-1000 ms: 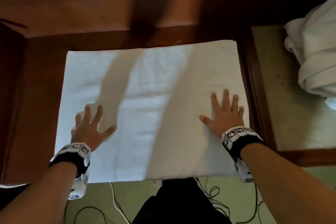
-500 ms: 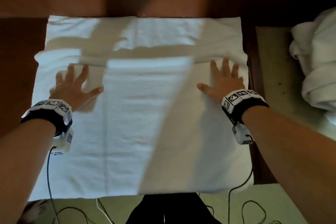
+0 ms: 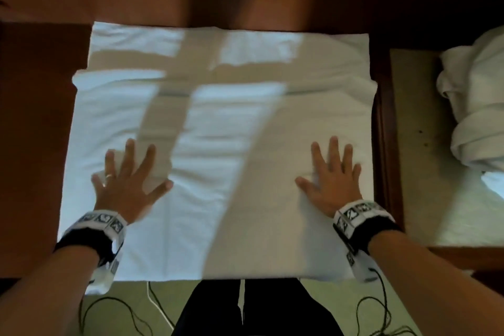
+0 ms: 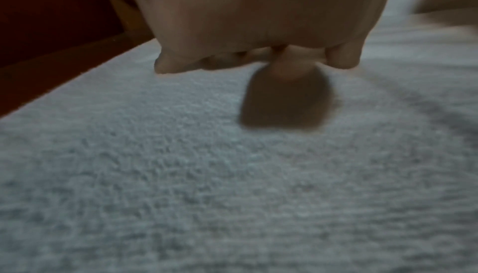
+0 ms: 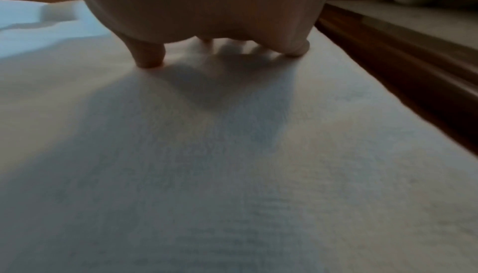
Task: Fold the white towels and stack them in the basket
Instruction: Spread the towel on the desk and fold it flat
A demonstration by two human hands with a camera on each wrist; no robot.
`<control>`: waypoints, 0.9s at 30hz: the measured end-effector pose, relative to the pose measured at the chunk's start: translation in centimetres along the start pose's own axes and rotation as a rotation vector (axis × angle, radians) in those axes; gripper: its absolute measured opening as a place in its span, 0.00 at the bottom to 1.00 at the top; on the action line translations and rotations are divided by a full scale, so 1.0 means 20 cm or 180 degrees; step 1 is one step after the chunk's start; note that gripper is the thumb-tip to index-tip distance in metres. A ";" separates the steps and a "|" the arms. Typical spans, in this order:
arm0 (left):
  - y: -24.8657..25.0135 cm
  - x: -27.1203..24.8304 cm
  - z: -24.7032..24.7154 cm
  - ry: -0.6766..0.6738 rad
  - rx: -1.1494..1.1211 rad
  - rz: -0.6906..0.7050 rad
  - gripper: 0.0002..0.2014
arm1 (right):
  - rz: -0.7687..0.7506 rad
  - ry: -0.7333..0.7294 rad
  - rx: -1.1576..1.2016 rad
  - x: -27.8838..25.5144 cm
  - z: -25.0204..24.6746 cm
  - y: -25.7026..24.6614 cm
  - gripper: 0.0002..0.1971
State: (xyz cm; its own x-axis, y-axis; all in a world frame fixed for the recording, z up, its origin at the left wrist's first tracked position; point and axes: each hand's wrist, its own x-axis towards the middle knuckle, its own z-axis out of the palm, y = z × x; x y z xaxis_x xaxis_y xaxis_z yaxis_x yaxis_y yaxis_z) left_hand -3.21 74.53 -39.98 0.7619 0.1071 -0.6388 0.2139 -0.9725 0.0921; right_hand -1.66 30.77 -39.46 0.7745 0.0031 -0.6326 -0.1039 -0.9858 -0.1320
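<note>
Pictured from above: white towel (image 3: 218, 161) spread over a dark wooden table (image 3: 32, 144), near layer folded over so that its far edge falls short of the layer beneath, leaving a strip bare along the far side; near edge hanging just past the table's near edge. Left hand (image 3: 128, 185) flat on the left part of the towel, fingers (image 3: 129, 153) straight and fanned wide, holding nothing; right hand (image 3: 331, 183) likewise flat on the right part, fingers (image 3: 333, 153) straight and a little spread, pressing the cloth. Seen from the wrists, only fingertips touching terry cloth. Crumpled heap of white towels (image 3: 477, 106) waiting on a pale surface (image 3: 417, 166) well apart to the right. No basket anywhere in view. Judged early in the task: one towel given a first fold and being smoothed; further folds, the remaining heap and all stacking apparently still to come.
</note>
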 end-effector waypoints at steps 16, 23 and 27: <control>-0.09 -0.25 0.11 -0.0365 0.0102 0.0174 0.48 | 0.0250 -0.0045 0.0227 -0.33 0.23 -0.09 0.38; -0.05 0.02 -0.08 -0.0320 0.0272 0.0219 0.48 | 0.0238 0.0226 0.0158 -0.08 0.10 -0.10 0.38; 0.00 0.06 -0.15 -0.0324 0.0187 0.0215 0.51 | 0.0293 0.0286 0.0227 -0.04 0.05 -0.15 0.38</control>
State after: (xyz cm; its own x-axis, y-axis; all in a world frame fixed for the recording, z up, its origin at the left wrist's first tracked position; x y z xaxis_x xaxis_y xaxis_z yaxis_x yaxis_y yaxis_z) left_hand -0.55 75.16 -38.44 0.7067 0.0222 -0.7072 0.1257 -0.9875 0.0946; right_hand -2.58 33.85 -39.45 0.8121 -0.1050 -0.5740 -0.2187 -0.9668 -0.1325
